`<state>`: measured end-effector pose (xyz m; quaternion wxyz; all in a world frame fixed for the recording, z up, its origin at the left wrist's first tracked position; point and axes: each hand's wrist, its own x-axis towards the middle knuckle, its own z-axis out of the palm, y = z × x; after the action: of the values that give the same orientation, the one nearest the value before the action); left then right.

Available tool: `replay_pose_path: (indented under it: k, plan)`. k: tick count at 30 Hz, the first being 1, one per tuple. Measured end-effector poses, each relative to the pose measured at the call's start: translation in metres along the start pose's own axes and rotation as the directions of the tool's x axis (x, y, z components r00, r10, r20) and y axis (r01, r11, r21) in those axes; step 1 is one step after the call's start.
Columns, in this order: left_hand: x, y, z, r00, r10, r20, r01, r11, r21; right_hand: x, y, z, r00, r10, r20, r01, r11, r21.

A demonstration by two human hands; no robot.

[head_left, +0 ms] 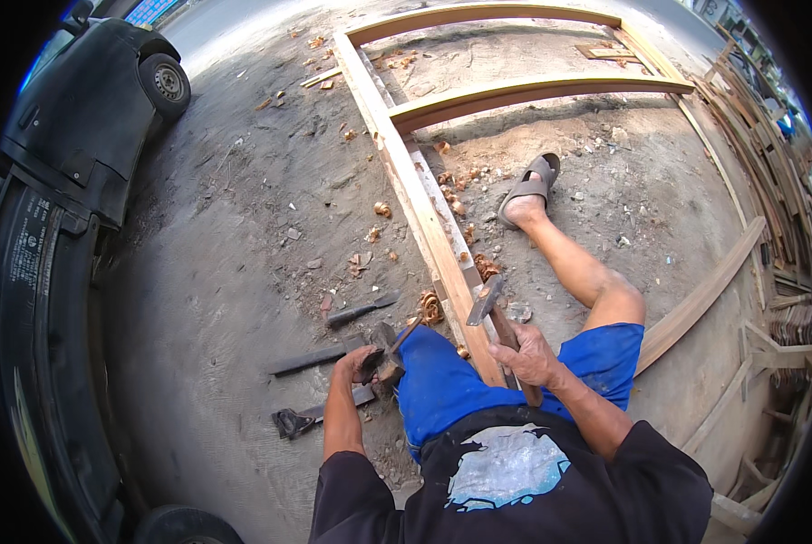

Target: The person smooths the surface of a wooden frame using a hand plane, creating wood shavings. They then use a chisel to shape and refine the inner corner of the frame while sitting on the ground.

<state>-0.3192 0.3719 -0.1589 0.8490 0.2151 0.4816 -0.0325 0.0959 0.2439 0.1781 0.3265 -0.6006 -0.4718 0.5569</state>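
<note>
In my right hand [528, 355], fingers wrapped round its wooden handle, is a hammer [486, 300], its metal head up over the near end of a wooden frame [429, 231]. The frame's long beam runs away from between my legs. My left hand [355, 363] is low beside my left thigh, closed on a dark, blocky tool [389, 352] that looks like a hand plane with a thin wooden cross handle. Part of that tool is hidden by my hand and shorts. On the ground near it lie a dark chisel-like tool [362, 310], a dark flat bar [315, 356] and a black-handled saw [294, 422].
A dark vehicle [71, 136] stands along the left. Curled wood shavings [430, 308] lie beside the beam. To the right are a loose plank [705, 295] and stacked lumber [755, 154]. My sandalled foot [526, 195] rests inside the frame, short of its crosspiece [542, 91].
</note>
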Motion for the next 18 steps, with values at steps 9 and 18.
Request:
replay_pose_path:
  k: [9, 18]
  plan:
    - [-0.142, 0.0, 0.146, 0.386, 0.733, -0.56, -0.921, 0.332, -0.201, 0.034, -0.028, 0.045, 0.861, -0.505, 0.064, 0.499, 0.813, -0.301]
    - [-0.132, 0.044, 0.173, 0.453, 0.721, -0.524, -0.849, 0.17, -0.501, 0.044, -0.017, 0.086, 0.907, -0.421, 0.034, 0.401, 0.834, -0.379]
